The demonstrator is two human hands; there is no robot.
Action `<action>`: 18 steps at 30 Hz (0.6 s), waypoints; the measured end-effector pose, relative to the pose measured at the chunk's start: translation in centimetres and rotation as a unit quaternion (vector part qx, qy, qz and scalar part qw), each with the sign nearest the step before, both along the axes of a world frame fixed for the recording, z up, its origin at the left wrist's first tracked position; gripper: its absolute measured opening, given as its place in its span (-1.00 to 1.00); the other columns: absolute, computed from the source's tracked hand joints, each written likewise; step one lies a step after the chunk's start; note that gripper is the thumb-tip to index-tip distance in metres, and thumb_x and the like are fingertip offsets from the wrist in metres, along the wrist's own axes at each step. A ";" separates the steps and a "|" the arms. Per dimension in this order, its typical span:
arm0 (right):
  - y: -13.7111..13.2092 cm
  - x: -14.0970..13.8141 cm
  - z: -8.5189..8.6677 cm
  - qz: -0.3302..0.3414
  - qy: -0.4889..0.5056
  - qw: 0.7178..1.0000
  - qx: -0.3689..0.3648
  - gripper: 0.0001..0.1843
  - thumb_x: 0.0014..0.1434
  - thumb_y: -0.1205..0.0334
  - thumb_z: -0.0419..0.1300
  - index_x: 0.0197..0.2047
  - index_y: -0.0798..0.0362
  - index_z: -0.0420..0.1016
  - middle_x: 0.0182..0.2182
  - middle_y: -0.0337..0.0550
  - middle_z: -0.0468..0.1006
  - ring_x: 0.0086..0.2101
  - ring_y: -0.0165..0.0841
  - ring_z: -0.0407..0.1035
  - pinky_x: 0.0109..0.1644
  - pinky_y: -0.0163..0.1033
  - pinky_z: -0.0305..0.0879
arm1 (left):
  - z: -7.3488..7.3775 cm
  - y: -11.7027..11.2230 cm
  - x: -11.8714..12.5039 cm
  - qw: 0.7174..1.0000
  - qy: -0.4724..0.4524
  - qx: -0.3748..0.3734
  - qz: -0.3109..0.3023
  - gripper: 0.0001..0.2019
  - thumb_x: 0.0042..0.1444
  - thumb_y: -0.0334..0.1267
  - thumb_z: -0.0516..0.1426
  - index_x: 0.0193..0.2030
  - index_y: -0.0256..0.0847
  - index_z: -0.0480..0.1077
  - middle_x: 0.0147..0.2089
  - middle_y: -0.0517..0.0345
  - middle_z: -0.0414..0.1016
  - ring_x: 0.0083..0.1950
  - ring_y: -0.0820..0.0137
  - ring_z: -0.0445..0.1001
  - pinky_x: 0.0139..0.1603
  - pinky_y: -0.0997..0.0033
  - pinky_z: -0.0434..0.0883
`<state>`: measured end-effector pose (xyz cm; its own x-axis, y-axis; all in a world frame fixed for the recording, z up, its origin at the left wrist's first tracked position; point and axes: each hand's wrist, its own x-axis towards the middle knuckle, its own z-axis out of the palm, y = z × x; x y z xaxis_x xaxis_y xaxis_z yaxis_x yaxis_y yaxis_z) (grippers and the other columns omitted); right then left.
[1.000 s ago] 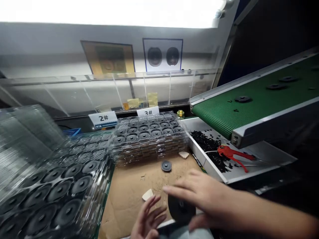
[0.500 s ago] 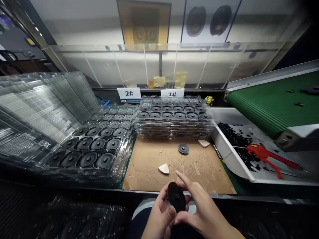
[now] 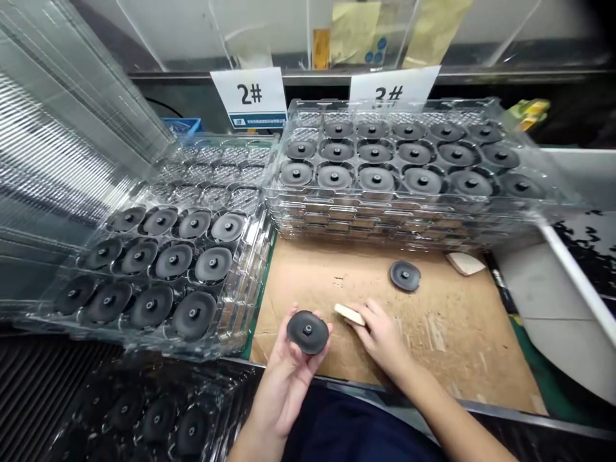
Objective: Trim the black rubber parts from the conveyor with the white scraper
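Right over the near part of the cardboard (image 3: 308, 273), the left hand (image 3: 286, 378) holds a black disc (image 3: 315, 340), fingers curled about its rim, the stub side turned up towards us. The right hand (image 3: 385, 340) has a pale wedge (image 3: 350, 314) pinched in its fingertips — close to that disc, but not touching it. Farther back on the board I see a 2nd disc (image 3: 404, 276) and a 2nd wedge (image 3: 465, 263). A clear tray (image 3: 221, 173) at left carries 12 discs — 3 rows of 4 — near the "2#" sign (image 3: 250, 96).
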<state>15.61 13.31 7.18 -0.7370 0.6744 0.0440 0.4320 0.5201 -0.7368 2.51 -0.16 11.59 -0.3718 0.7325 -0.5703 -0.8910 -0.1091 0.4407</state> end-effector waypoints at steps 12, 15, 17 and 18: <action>0.5 0.3 6.4 -0.044 0.052 0.995 -0.069 -0.75 0.24 0.20 0.08 -0.03 -0.05 0.46 -0.18 -0.13 0.59 -0.22 -0.28 0.49 -0.23 -0.21 0.44 | 1.0 3.5 0.5 0.999 0.004 0.010 -0.036 -0.40 -0.18 -0.15 0.35 0.08 -0.04 0.37 0.08 0.01 0.49 0.08 0.18 0.46 0.06 0.29 0.41; -0.4 -1.1 10.1 -0.002 0.147 0.989 -0.015 -0.72 0.24 0.31 0.05 0.00 0.02 0.42 -0.17 -0.09 0.57 -0.18 -0.26 0.45 -0.12 -0.14 0.40 | 1.6 3.5 1.5 0.998 0.024 -0.012 -0.064 -0.40 -0.20 -0.11 0.35 0.05 -0.13 0.41 0.01 0.03 0.52 0.05 0.23 0.46 0.04 0.37 0.42; -1.4 -1.7 11.5 0.062 0.172 0.983 -0.005 -0.72 0.22 0.38 0.01 -0.03 0.11 0.43 -0.28 -0.07 0.57 -0.27 -0.29 0.44 -0.14 -0.14 0.38 | 2.0 3.1 1.9 0.996 0.025 -0.022 -0.088 -0.46 -0.21 -0.15 0.37 -0.01 -0.14 0.45 -0.04 0.06 0.55 0.04 0.26 0.47 0.06 0.39 0.40; -1.7 -1.8 11.8 0.094 0.163 0.982 -0.023 -0.73 0.21 0.40 0.01 -0.06 0.13 0.44 -0.31 -0.09 0.57 -0.30 -0.31 0.43 -0.17 -0.17 0.38 | 2.2 2.8 2.1 0.995 0.022 -0.027 -0.091 -0.45 -0.25 -0.17 0.39 -0.03 -0.12 0.46 -0.05 0.09 0.55 0.03 0.27 0.47 0.06 0.40 0.39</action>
